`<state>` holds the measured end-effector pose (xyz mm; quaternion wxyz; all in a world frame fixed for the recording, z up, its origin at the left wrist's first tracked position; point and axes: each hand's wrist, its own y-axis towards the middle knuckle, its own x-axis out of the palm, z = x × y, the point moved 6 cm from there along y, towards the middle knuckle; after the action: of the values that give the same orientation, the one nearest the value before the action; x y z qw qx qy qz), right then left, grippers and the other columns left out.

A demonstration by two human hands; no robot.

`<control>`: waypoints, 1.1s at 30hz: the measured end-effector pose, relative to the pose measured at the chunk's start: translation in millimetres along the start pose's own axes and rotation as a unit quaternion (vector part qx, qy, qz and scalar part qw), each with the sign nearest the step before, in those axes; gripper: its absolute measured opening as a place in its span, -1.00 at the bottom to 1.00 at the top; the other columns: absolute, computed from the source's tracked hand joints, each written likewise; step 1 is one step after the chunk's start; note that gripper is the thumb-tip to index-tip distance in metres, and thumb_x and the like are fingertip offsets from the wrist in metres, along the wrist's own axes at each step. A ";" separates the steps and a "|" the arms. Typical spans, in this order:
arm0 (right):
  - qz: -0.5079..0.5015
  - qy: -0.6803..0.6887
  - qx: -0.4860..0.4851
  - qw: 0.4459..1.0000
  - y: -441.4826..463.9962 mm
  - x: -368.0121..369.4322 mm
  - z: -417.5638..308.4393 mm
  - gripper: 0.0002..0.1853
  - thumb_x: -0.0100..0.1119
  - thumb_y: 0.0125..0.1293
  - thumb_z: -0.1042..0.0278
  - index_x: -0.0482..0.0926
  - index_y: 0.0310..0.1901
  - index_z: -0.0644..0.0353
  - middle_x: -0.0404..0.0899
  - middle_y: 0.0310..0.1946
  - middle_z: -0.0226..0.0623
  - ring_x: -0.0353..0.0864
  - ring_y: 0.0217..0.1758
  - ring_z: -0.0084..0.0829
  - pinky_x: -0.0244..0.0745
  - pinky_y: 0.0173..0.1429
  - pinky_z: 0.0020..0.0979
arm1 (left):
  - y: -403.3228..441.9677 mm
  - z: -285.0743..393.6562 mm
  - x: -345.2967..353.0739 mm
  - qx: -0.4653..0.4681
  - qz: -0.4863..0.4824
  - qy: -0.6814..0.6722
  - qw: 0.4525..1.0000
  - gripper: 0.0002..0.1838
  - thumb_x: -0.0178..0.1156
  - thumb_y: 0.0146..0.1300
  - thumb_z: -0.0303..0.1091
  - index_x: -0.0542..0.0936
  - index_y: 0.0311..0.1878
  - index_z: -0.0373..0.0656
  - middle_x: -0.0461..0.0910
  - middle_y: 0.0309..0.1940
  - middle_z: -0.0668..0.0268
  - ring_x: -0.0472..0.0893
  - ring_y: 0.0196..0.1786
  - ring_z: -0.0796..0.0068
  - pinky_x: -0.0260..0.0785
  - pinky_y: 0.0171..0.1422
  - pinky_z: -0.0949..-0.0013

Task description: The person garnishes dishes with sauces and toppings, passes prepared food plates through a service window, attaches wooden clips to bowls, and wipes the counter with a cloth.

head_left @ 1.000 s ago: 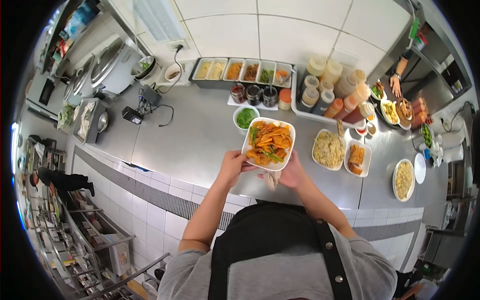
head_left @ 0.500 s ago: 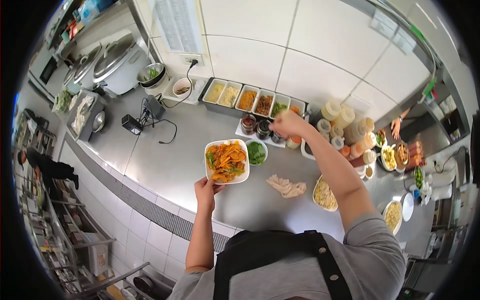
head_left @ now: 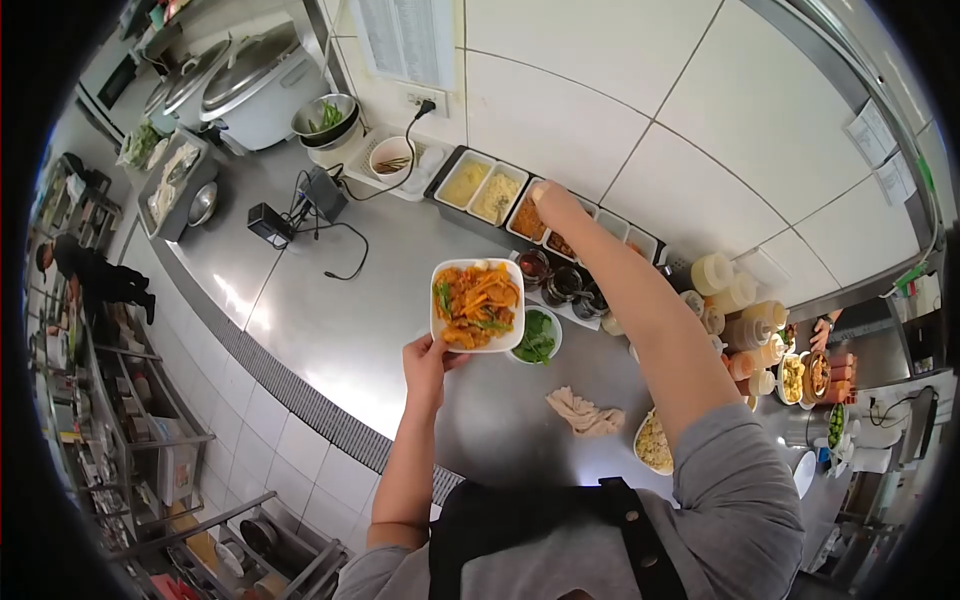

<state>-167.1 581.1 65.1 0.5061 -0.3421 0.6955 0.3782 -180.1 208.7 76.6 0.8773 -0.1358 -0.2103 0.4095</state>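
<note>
My left hand (head_left: pixel 430 368) grips the lower edge of a white square bowl (head_left: pixel 519 322), with thumb and fingers on its rim. Orange saucy food with carrot strips and green pieces (head_left: pixel 474 305) fills the bowl. My right hand (head_left: pixel 560 210) is over a row of topping containers, at the one holding orange-brown crumbs (head_left: pixel 526 218). Its fingers look drawn together, with the tips hidden. Two containers of pale yellow toppings (head_left: pixel 497 195) stand left of it. Just right of the held bowl is a bowl of green leaves (head_left: pixel 538 335).
Dark sauce jars (head_left: pixel 562 286) stand before the toppings. A crumpled cloth (head_left: pixel 585 413) and a dish of pale food (head_left: pixel 655 445) lie to the right, near squeeze bottles (head_left: pixel 712 274). A cabled black device (head_left: pixel 270 225) sits left. Another person (head_left: pixel 95 275) is far left.
My right hand has moved left along the topping row, from its right end to the orange-brown crumbs. The left hand still holds the bowl. The view has shifted.
</note>
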 end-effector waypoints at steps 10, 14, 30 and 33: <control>-0.042 0.351 0.010 0.936 -21.8 -114.9 -60.3 -0.89 0.33 -0.07 0.47 0.69 -0.44 0.28 0.66 -0.53 -0.21 0.64 -0.46 -0.48 0.55 -0.34 -0.45 | 39.1 10.9 33.9 0.015 -0.010 -0.009 1.000 -0.74 -0.03 0.20 -0.54 0.52 -0.18 -0.59 0.63 -0.34 0.01 0.66 -0.38 0.31 0.59 -0.25 0.45; -0.146 0.197 -0.031 0.969 -63.7 -140.2 -134.0 -0.89 0.25 0.04 0.50 0.67 -0.34 0.23 0.65 -0.41 -0.22 0.64 -0.32 -0.40 0.53 -0.20 -0.41 | 38.6 10.8 38.6 0.007 -0.021 -0.017 1.000 -0.73 -0.01 0.27 -0.50 0.53 -0.19 -0.60 0.61 -0.33 0.04 0.65 -0.38 0.35 0.59 -0.29 0.48; -0.014 0.166 0.072 0.983 -209.9 -203.9 -129.7 -0.90 0.26 -0.03 0.51 0.63 -0.41 0.25 0.62 -0.49 -0.17 0.63 -0.40 -0.17 0.52 -0.27 -0.27 | -26.7 17.6 20.6 0.031 -0.068 0.005 0.997 -0.71 0.02 0.23 -0.46 0.45 -0.29 -0.65 0.57 -0.35 -0.02 0.67 -0.38 0.20 0.63 -0.22 0.37; -0.085 0.038 0.060 0.994 -311.5 -108.3 -112.2 -0.90 0.09 0.03 0.46 0.57 -0.50 0.28 0.57 -0.54 0.04 0.61 -0.42 -0.02 0.50 -0.35 -0.09 | -43.7 14.5 8.8 0.046 -0.089 0.017 0.995 -0.70 0.03 0.22 -0.45 0.45 -0.30 -0.66 0.57 -0.36 -0.02 0.66 -0.38 0.19 0.63 -0.22 0.33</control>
<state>77.9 343.8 135.9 0.5297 -0.3830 0.7040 0.2778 -153.1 189.0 109.5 0.9189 -0.0826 -0.1878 0.3370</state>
